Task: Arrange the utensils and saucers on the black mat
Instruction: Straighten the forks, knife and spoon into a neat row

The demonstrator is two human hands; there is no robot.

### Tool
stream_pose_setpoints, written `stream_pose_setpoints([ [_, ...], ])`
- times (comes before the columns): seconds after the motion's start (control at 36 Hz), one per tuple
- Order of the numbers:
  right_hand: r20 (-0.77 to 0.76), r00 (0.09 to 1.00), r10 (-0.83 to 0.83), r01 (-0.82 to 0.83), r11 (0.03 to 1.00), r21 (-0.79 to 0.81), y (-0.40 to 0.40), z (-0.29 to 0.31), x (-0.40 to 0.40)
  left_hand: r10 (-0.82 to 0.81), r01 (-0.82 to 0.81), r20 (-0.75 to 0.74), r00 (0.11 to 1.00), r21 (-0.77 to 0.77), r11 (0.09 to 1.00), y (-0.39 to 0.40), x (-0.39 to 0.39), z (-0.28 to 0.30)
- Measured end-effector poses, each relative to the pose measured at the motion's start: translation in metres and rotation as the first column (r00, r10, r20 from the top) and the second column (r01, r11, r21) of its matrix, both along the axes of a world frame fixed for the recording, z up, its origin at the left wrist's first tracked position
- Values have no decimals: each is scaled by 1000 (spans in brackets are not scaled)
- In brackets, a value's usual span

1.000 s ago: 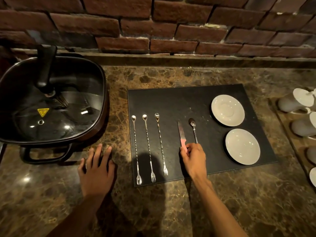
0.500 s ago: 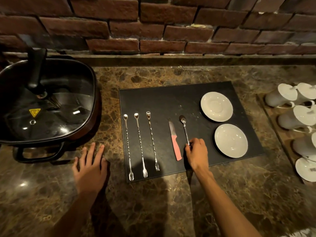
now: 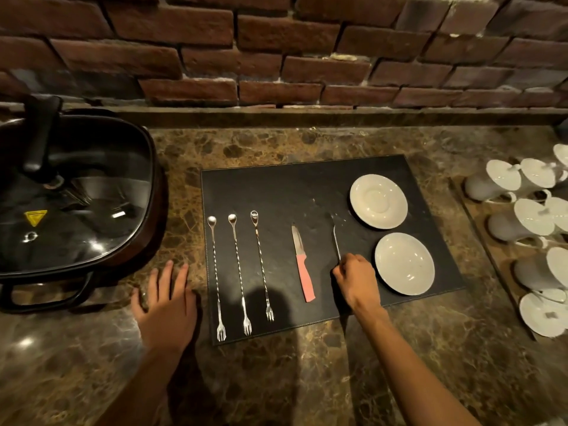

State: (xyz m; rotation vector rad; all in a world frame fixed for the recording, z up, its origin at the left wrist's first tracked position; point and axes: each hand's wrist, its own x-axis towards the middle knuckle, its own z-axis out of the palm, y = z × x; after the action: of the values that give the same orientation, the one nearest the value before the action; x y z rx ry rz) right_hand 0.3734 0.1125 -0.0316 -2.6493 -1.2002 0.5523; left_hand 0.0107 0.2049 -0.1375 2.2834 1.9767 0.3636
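Note:
A black mat (image 3: 276, 186) lies on the marble counter. Three long twisted spoon-forks (image 3: 215, 272) (image 3: 239, 272) (image 3: 262, 265) lie side by side on its left part. A knife with a pink handle (image 3: 302, 265) lies right of them, blade pointing away. My right hand (image 3: 356, 279) is shut on the handle of a small spoon (image 3: 336, 238), whose bowl end looks blurred. Two white saucers (image 3: 378, 201) (image 3: 404, 263) sit on the mat's right side. My left hand (image 3: 167, 305) rests flat on the counter, fingers apart, just left of the mat.
A black electric pan with a glass lid (image 3: 73, 198) stands at the left. A wooden tray (image 3: 479, 222) with several white cups (image 3: 504, 182) and a saucer (image 3: 541, 313) is at the right. A brick wall (image 3: 276, 50) runs behind the counter.
My right hand let go of the pink-handled knife, which now lies on the mat, and took hold of the small spoon. The spoon's bowl end has moved right, toward the saucers.

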Motion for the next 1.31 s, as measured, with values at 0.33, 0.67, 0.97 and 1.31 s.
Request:
stream_pose_setpoints([
  [0.33,3,1000,-14,14,1000,-10,2,-3,21,13,-13,-14,1000,-48,999,-3,6,19],
  [0.67,-16,999,-31,31,999,40,-4,-9,23,21,-27,-53,998,-109,994,-3,10,32],
  [0.97,-154,988,-33,37,999,25,-4,6,31,-22,16,-56,998,-112,994,-4,10,32],
  [1.31,-473,879,59,-68,998,-1,-13,37,59,144,-16,166,976,-600,800,31,17,104],
])
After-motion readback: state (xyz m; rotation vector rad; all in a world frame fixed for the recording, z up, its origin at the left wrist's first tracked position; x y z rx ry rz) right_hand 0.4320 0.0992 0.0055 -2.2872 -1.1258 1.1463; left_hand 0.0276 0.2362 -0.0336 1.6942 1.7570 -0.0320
